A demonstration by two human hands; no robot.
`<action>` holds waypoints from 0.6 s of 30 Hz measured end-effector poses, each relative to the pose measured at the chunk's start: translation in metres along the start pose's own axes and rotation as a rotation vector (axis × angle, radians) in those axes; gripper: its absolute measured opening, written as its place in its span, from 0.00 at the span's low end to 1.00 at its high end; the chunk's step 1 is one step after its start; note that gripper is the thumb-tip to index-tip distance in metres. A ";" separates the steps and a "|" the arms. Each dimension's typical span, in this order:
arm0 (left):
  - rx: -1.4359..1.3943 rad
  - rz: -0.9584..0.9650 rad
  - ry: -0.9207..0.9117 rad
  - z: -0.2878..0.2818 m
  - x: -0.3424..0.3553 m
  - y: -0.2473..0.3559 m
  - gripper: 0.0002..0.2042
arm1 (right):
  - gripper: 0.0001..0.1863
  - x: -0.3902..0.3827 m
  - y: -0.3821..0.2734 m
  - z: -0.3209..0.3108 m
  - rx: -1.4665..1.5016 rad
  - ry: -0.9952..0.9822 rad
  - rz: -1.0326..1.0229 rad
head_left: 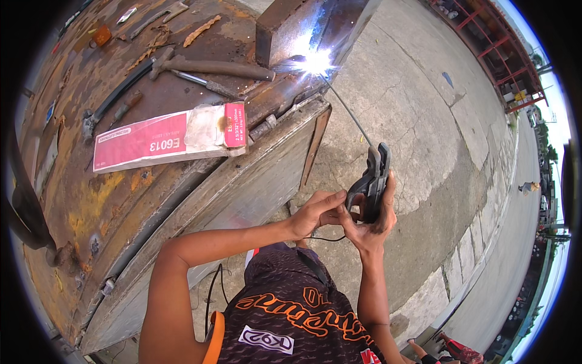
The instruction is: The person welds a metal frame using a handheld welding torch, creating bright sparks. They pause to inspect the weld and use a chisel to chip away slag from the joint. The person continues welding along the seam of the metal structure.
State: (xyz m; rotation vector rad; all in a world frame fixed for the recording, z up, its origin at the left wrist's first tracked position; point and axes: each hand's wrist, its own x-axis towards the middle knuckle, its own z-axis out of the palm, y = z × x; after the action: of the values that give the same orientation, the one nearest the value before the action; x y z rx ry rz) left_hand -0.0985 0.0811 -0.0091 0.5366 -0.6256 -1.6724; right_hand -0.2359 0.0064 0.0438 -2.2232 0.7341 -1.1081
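Both hands grip a dark electrode holder point(371, 182) out over the concrete pavement point(424, 121): the right hand point(371, 221) is wrapped around its handle, the left hand point(315, 212) is closed on its near side. A thin welding rod point(348, 112) runs from the holder up to a bright arc point(316, 62) at the steel piece point(303, 27) on the rusty workbench point(91, 200). A hammer point(209, 67) and a pink electrode box point(163, 138) lie on the bench

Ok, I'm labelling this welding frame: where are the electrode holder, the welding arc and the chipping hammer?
electrode holder point(371, 185): head view, on its dark clamp body.
welding arc point(316, 62): head view, on the bright glare's centre.
chipping hammer point(212, 67): head view, on its rusty handle.
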 end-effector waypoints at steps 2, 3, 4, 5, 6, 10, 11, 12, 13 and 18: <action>0.013 -0.005 0.006 0.000 0.000 0.001 0.34 | 0.55 0.000 0.000 0.000 0.007 -0.001 -0.002; 0.009 -0.009 0.011 0.000 0.000 0.001 0.35 | 0.55 0.000 0.001 0.000 0.010 -0.002 -0.002; 0.007 -0.012 0.012 0.000 0.000 0.001 0.35 | 0.55 0.000 0.001 0.000 0.014 0.000 -0.001; 0.014 -0.025 0.025 0.001 0.000 0.000 0.35 | 0.55 0.000 0.001 0.000 0.019 0.002 0.000; -0.020 -0.001 0.027 0.002 0.000 0.000 0.33 | 0.55 -0.001 0.002 0.001 0.024 0.004 0.002; -0.084 0.027 0.057 0.005 0.000 0.000 0.30 | 0.55 -0.001 0.003 0.001 0.007 0.007 0.003; -0.094 0.031 0.045 0.005 0.000 0.000 0.29 | 0.55 -0.001 0.003 0.001 0.013 0.009 0.006; -0.062 0.017 0.039 0.005 0.000 0.001 0.31 | 0.55 -0.001 0.003 0.002 0.035 0.012 0.021; -0.033 0.006 0.020 0.004 0.001 0.001 0.33 | 0.55 -0.001 0.003 0.002 0.021 0.011 0.017; -0.108 0.023 0.051 0.003 0.001 -0.001 0.28 | 0.54 -0.001 0.002 0.001 0.000 0.002 0.026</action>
State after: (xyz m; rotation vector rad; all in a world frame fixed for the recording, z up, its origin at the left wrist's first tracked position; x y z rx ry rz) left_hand -0.1017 0.0805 -0.0074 0.4910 -0.4997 -1.6551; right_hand -0.2357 0.0057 0.0410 -2.2070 0.7617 -1.0985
